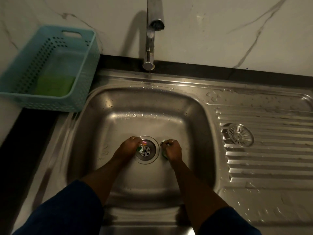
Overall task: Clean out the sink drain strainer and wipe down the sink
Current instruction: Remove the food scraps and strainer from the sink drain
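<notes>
A steel sink (pixel 118 106) fills the middle of the view, wet with droplets. Its round drain (pixel 149 154) lies open at the bottom, with several holes showing. The drain strainer (pixel 239 134) rests apart on the ribbed drainboard at the right. My left hand (pixel 128 146) is at the drain's left edge, fingers pinched on small coloured scraps (pixel 142 146), pink, green and white. My right hand (pixel 171 149) is just right of the drain, closed around more scraps (pixel 164 154), green and pale bits showing at both ends of the fist.
A tap (pixel 149 39) stands behind the basin against the marble wall. A light blue perforated basket (pixel 84 68) sits at the back left with a green sponge (pixel 54 86) inside. The ribbed drainboard (pixel 271 167) stretches to the right. A dark counter strip runs along the left.
</notes>
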